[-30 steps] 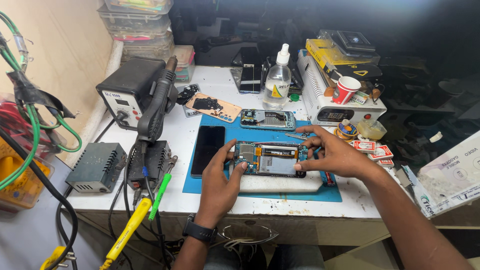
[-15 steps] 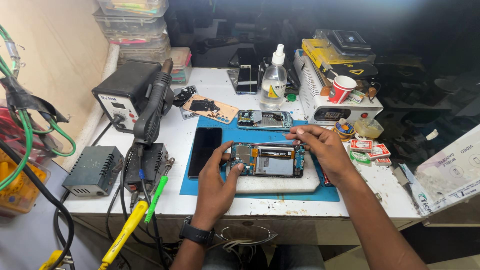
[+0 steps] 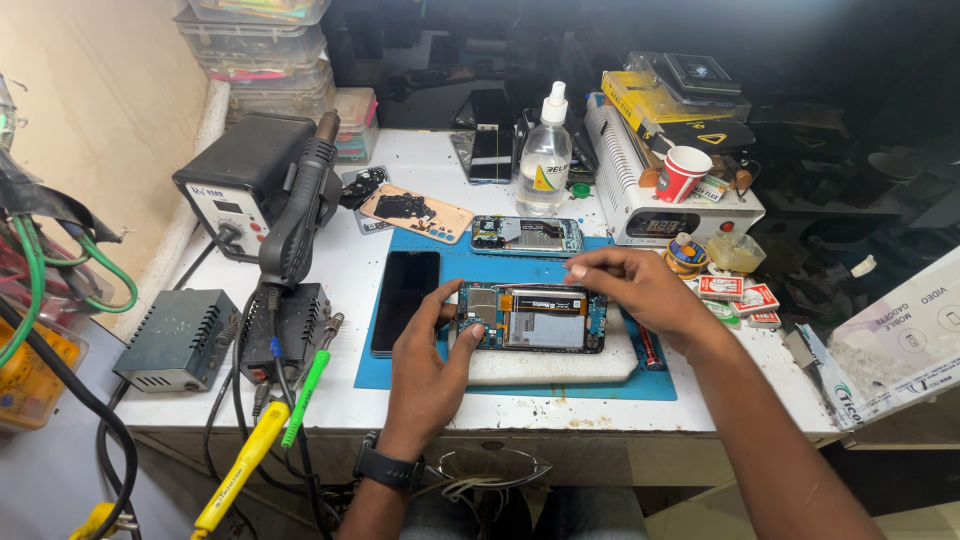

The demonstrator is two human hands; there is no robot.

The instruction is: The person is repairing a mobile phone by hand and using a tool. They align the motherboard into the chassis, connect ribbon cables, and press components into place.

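Note:
An opened phone (image 3: pixel 535 317) with its board and battery showing lies on a white pad (image 3: pixel 560 365) on the blue mat (image 3: pixel 420 375). My left hand (image 3: pixel 428 368) holds the phone's left end, thumb on the board. My right hand (image 3: pixel 632 285) rests its fingertips on the phone's top right edge, pinched together near the top middle. A black phone screen (image 3: pixel 405 300) lies to the left on the mat. A second opened phone (image 3: pixel 527 236) lies behind.
A hot-air station (image 3: pixel 245 180) with its handle (image 3: pixel 300 215) stands at the left, a grey box (image 3: pixel 175 340) in front. A clear bottle (image 3: pixel 546 155), a heating machine (image 3: pixel 665 205) with a red cup (image 3: pixel 683 173), small boxes (image 3: pixel 735 295) and a yellow probe (image 3: pixel 240 465) surround the mat.
My right hand has slid left along the phone's top edge, from the right end toward the middle. My left hand stays on the left end. The camera moved slightly.

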